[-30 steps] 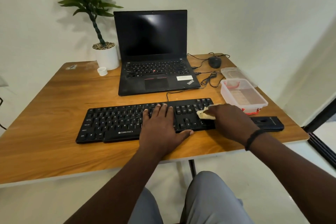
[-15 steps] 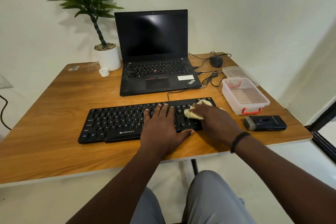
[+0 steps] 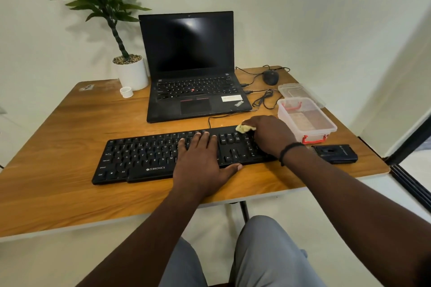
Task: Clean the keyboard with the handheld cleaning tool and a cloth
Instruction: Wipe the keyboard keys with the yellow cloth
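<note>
On the wooden table (image 3: pixel 70 123), the keyboard (image 3: pixel 144 156) runs left to right across mid-frame. Your right hand (image 3: pixel 271 134) holds the cloth (image 3: pixel 243 128) bunched at its upper right corner; your left hand (image 3: pixel 200 161) presses flat at centre, so unwiped keys lie leftward.

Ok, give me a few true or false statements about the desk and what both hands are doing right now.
1. The right hand holds a yellow cloth at the far right corner of the black keyboard. True.
2. The left hand is lifted off the keyboard. False: it rests flat on the keys, fingers straight.
3. The handheld cleaning tool lies on the table, right of the keyboard. True.
4. The laptop is closed. False: it is open, with a dark screen.
5. The clear plastic box has its lid on. False: the lid lies behind it.
</note>
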